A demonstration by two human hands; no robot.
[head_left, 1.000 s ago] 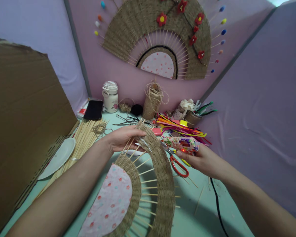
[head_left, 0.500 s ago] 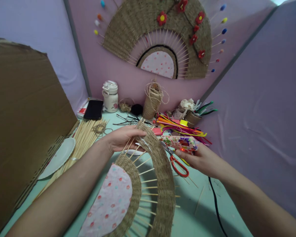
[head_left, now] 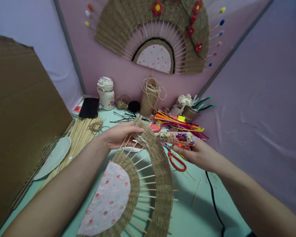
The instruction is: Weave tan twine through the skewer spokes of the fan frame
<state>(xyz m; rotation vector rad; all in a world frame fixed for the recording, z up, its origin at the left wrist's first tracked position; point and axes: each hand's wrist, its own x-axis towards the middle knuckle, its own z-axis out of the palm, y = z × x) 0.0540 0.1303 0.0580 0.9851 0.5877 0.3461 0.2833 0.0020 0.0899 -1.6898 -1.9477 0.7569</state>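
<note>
I have the left hand (head_left: 122,135) pinching the woven fan (head_left: 164,171) by its upper end, over the desk (head_left: 199,210); the right hand (head_left: 199,152) grips a floral glue gun (head_left: 170,138) (presumably). Gluing seems underway, calling for steady aim.

Left hand (head_left: 122,134): tan woven-twine fan (head_left: 163,174), its pale half-round centre (head_left: 108,199) red-spotted. Right hand (head_left: 198,153): multicoloured floral-patterned glue gun (head_left: 172,137).

- Head view: looks forward and down from the wearer's head.
- Left hand (head_left: 122,133) and right hand (head_left: 196,155): near, mid-frame.
- Tabletop (head_left: 187,207) low in frame, pink wall (head_left: 128,79) behind, above.
</note>
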